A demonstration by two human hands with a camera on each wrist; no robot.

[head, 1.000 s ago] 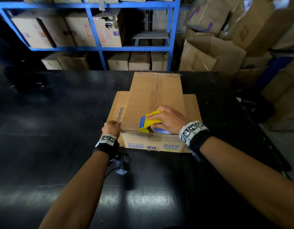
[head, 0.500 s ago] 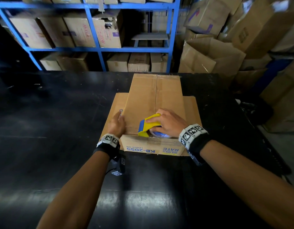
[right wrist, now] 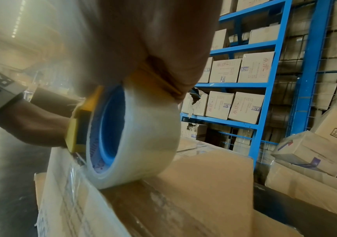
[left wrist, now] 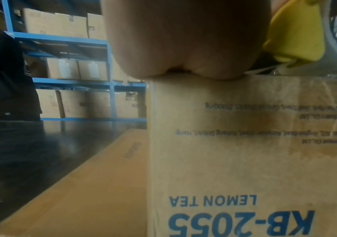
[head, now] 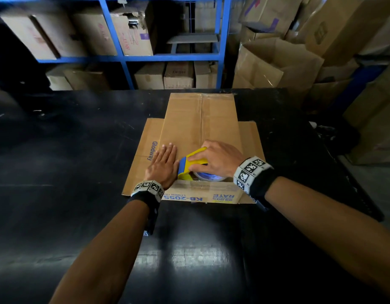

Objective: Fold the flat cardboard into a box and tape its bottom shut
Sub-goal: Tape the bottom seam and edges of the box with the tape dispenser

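Note:
A brown cardboard box [head: 198, 121] printed "KB-2055 LEMON TEA" [left wrist: 234, 160] stands bottom-up on the black table [head: 69, 161], its side flaps spread flat. My left hand [head: 165, 161] lies flat with straight fingers on the box's top near the front left corner. My right hand [head: 220, 157] grips a yellow and blue tape dispenser [head: 190, 165] with a clear tape roll [right wrist: 135, 137]. The roll rests on the box's top at the near edge, and a shiny tape strip runs down the front face.
Blue steel shelving [head: 167, 55] full of cartons stands behind the table. Loose and open cardboard boxes [head: 277, 62] pile up at the right. A person in dark clothes [left wrist: 5, 77] stands at the far left in the left wrist view.
My left hand has risen from the box's front left corner, where it was curled, onto the top and spread flat. The dispenser stays at the near edge of the box.

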